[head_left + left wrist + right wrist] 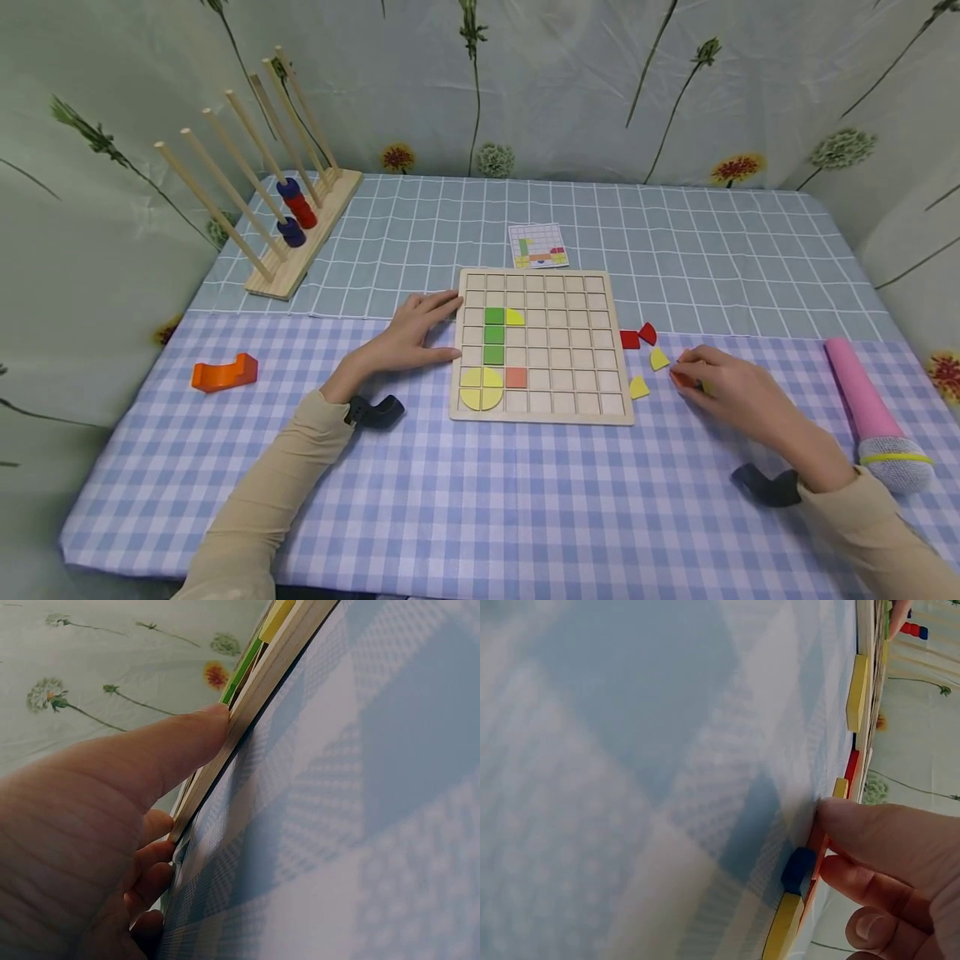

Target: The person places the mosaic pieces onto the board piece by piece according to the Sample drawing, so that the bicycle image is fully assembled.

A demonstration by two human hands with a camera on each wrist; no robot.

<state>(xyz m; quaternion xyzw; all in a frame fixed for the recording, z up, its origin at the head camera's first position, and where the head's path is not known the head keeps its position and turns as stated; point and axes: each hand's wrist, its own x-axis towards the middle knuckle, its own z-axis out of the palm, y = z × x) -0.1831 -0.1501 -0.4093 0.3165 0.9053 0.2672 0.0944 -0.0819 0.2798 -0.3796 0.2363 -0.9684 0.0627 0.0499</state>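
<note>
A wooden grid board (558, 333) lies on the checked cloth. Green square tiles (494, 334), a yellow circle of quarter pieces (482, 389), one orange square (516, 377) and a yellow quarter piece (514, 317) sit in its cells. Against the board's left edge rests my left hand (408, 337), its thumb touching the wooden rim (259, 682). To the right of the board, my right hand (731, 392) pinches an orange tile (681, 379) between thumb and fingers, low at the cloth. Close beside those fingers are a blue piece (799, 870) and a yellow piece (784, 926).
Loose red pieces (630, 339) and yellow quarter pieces (639, 387) lie by the board's right edge. A pattern card (538, 246) is behind it. Further out are a pegged wooden stand (300, 250), an orange block (225, 372) and a pink toy microphone (870, 400).
</note>
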